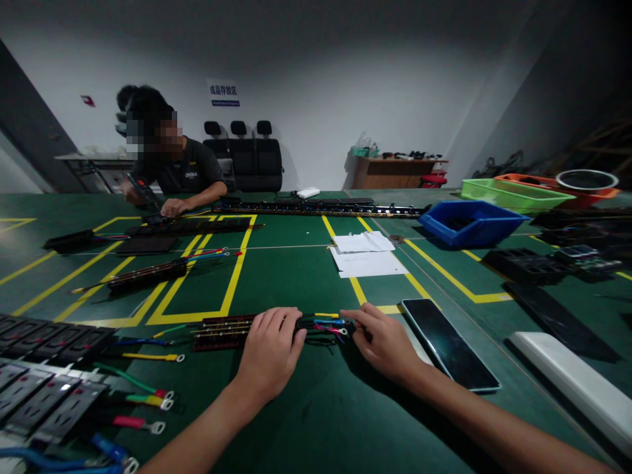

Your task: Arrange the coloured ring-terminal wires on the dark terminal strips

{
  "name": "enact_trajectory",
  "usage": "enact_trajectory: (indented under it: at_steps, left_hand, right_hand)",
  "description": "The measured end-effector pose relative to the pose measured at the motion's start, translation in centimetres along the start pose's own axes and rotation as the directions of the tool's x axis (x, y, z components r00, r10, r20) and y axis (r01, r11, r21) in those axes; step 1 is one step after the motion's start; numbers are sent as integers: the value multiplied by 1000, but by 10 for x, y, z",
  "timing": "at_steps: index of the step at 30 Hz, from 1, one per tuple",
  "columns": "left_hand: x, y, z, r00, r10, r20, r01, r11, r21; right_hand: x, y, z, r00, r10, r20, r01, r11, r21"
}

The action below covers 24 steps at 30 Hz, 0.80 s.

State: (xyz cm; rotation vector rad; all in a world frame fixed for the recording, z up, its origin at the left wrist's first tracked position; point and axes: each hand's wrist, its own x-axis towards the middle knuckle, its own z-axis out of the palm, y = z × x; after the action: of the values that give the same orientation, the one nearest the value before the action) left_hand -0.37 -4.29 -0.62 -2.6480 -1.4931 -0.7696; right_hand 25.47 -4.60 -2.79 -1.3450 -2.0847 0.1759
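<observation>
My left hand (273, 345) lies over the right end of a dark power strip part (222, 334) with brass bars along it, its fingers wrapped round it. From that end run several wires (323, 320) in yellow, blue, red and black, and a ring terminal (344, 331) shows on one. At the wire ends, my right hand (382, 337) is closed with thumb and forefinger on a dark wire end, partly hidden by the fingers. A phone (450, 343) lies just right of that hand.
Socket strips (54, 401) with ring-terminal wires fill the near left. Another wired strip (148, 276) lies beyond. White papers (368, 263), a blue bin (469, 227), a green basket (513, 194) and a white bar (573, 375) are around. Across the table, a co-worker (172, 164) holds a tool.
</observation>
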Motion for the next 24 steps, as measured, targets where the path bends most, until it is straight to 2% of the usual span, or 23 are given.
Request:
enact_trajectory:
  at_steps: [2,4,13,17,19,22,24]
  left_hand:
    - [0,0,0,1000,3,-9,-3,1000,3]
    - [0,0,1,1000,7,-15,-7,1000,2]
    - [0,1,0,1000,6,-16,-6,1000,2]
    - [1,1,-1,1000,1,1,-1,1000,-3]
    - [1,1,-1,1000,1,5,-1,1000,-4]
    - [1,1,-1,1000,6,-1,-6,1000,-6]
    - [1,1,-1,1000,5,-4,-5,1000,-6]
  right_hand:
    - [0,0,0,1000,8,10,-8,1000,-16]
    - [0,0,-1,1000,3,-31,-2,1000,8]
    - [-2,3,-2,985,-144,-94,155,981,120]
    - [-3,1,-2,964,-263,-19,264,956,129]
    - [-3,1,-2,968,-251,-31,252,959,129]
    - [-2,1,-2,983,-158,-94,169,978,121]
    - [-2,1,-2,990,-116,-85,125,986,107]
